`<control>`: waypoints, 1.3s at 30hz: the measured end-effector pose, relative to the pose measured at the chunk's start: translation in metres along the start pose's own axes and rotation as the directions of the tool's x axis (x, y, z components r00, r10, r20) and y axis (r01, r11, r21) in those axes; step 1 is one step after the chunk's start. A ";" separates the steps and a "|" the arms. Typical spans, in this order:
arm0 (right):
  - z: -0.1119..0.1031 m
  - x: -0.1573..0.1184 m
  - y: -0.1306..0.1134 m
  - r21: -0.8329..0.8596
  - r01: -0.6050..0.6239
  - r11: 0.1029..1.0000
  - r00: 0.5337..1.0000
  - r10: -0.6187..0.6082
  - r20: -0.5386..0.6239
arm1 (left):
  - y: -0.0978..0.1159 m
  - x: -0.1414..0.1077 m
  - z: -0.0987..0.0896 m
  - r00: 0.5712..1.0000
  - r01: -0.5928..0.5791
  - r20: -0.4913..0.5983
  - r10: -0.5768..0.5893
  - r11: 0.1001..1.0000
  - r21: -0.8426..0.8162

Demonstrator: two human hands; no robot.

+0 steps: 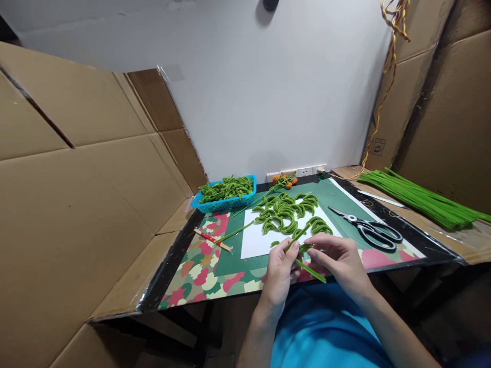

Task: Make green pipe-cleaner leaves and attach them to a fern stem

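Observation:
Near the table's front edge, my left hand (283,266) pinches a green pipe cleaner (311,272), whose tail slants down to the right. My right hand (337,258) is closed, thumb and fingertips together at a short green piece beside the left fingers; exactly what it grips is partly hidden. Just beyond my hands, many curled green pipe cleaner pieces (282,212) lie in a loose cluster on a white sheet (253,243). A longer green stem (240,231) lies at the sheet's left side.
Black-handled scissors (378,235) lie at the right. Behind them rests a bundle of straight green pipe cleaners (422,199). A blue basket (218,205) at the back left holds more curled pieces. An orange-tipped sprig (284,181) and chopsticks in a red wrapper (213,239) also lie there. Cardboard walls stand both sides.

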State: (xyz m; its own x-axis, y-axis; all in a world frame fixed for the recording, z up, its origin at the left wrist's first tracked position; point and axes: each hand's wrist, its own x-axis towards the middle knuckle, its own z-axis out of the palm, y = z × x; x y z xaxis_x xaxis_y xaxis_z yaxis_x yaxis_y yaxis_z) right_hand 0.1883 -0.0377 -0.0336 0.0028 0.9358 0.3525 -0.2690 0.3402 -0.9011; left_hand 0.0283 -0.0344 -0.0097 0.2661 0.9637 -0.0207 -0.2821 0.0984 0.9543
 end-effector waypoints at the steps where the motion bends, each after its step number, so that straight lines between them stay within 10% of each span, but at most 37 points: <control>1: 0.001 0.000 -0.001 -0.010 0.023 1.000 1.000 -0.024 -0.020 | 0.000 0.000 0.000 1.000 0.003 0.018 -0.003 1.000 0.007; 13: -0.003 0.000 0.001 0.077 0.044 0.996 0.996 -0.038 -0.086 | 0.000 -0.004 -0.004 0.977 -0.046 0.211 0.024 0.994 0.100; 39: -0.008 0.006 0.003 0.279 -0.108 0.954 0.990 0.077 0.122 | -0.002 -0.002 -0.006 0.963 -0.050 0.269 0.018 0.992 0.114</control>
State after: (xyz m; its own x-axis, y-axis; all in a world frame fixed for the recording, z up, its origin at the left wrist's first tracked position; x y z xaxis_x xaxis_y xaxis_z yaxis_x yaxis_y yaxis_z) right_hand 0.1949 -0.0304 -0.0367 -0.1350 0.9409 0.3105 -0.5260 0.1975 -0.8272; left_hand 0.0233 -0.0349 -0.0136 0.4994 0.8629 0.0774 -0.1884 0.0210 0.9819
